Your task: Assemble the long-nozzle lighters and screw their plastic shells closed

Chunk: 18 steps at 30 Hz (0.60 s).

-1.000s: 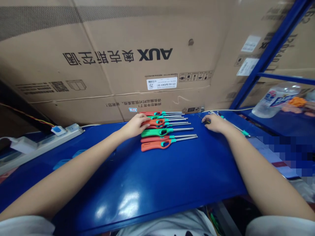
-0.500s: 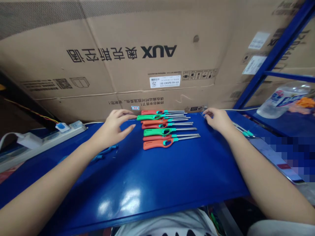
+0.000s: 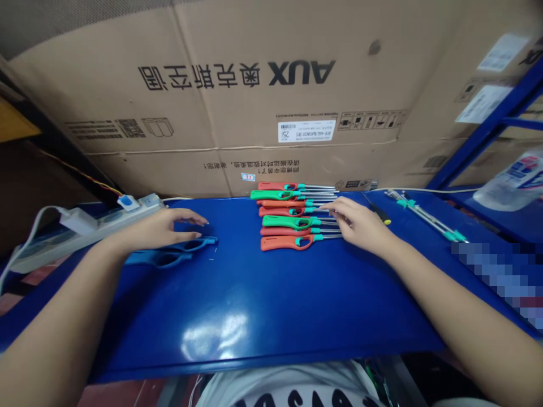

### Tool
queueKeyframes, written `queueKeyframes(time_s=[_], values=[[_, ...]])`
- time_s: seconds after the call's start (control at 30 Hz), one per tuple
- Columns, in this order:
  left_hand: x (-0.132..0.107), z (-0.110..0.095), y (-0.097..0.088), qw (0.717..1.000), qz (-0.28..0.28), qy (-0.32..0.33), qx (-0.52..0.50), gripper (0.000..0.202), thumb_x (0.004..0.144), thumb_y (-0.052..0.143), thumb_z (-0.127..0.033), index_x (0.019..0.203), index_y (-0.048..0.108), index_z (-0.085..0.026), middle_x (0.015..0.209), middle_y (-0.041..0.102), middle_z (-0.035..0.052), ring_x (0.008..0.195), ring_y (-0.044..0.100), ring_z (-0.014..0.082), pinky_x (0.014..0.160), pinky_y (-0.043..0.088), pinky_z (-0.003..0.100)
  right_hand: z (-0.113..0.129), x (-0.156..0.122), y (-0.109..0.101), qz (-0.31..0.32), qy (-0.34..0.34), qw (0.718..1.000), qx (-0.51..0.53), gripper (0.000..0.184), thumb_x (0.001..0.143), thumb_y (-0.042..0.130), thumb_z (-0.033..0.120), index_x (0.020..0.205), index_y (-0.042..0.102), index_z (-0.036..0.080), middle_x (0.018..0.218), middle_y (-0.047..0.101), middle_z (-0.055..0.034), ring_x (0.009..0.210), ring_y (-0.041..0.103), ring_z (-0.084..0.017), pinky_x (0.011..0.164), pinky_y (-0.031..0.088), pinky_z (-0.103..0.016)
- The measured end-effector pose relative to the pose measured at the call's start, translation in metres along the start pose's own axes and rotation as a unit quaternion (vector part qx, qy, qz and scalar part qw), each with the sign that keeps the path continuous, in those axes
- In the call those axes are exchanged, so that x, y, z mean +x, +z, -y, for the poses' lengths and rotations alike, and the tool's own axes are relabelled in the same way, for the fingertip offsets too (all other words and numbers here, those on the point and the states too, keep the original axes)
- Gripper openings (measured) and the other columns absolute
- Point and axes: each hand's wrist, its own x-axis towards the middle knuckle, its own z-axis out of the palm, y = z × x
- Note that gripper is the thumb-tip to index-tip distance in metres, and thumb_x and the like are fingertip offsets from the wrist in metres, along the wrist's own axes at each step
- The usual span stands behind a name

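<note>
A stack of gas lighters [image 3: 286, 221], with orange, red and green handles and thin metal barrels, lies side by side on the blue tabletop [image 3: 271, 316], barrels pointing right. My right hand [image 3: 360, 226] hovers over or touches the barrels; its fingers are loosely bent, thumb apart, and I see nothing held. On the left, my left hand [image 3: 176, 224] has fingers and thumb apart, above two blue lighter handles [image 3: 161, 258]. Just right of my right hand is a screwdriver [image 3: 380, 215] with a black and yellow handle, partly hidden behind the hand.
A large cardboard box [image 3: 237, 124] stands along the back edge. A white power strip [image 3: 123, 217] with plugs is at the left. Metal lighter barrels with teal ends [image 3: 424, 217] lie at the right, near a clear plastic bottle [image 3: 504, 181] and a blue frame post [image 3: 479, 130].
My right hand has moved left from the screwdriver to the lighter barrels. My left hand has drawn back left from the lighters to above the blue handles. The view has shifted slightly.
</note>
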Motion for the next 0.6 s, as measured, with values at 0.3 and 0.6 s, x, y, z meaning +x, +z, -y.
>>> queueKeyframes(time_s=[0.3, 0.6], values=[[-0.002, 0.01, -0.001, 0.993, 0.09, -0.048, -0.058, 0.048, 0.071, 0.074, -0.054, 0.11, 0.074, -0.024, 0.111, 0.077, 0.0092, 0.099, 0.072, 0.0269, 0.091, 0.055, 0.041, 0.005, -0.002, -0.002, -0.06, -0.008, 0.998, 0.007, 0.021, 0.097, 0.052, 0.026, 0.104, 0.071, 0.022, 0.09, 0.073, -0.0067, 0.068, 0.063, -0.019, 0.066, 0.052, -0.034], [0.009, 0.017, 0.008, 0.998, -0.032, -0.02, -0.05, 0.043, 0.08, 0.062, -0.059, 0.095, 0.069, -0.02, 0.095, 0.075, 0.0065, 0.087, 0.068, 0.0241, 0.086, 0.055, 0.042, 0.02, -0.002, -0.001, -0.052, -0.019, 0.998, 0.018, 0.024, 0.096, 0.05, 0.028, 0.102, 0.073, 0.022, 0.092, 0.077, -0.0075, 0.071, 0.068, -0.02, 0.069, 0.055, -0.035]])
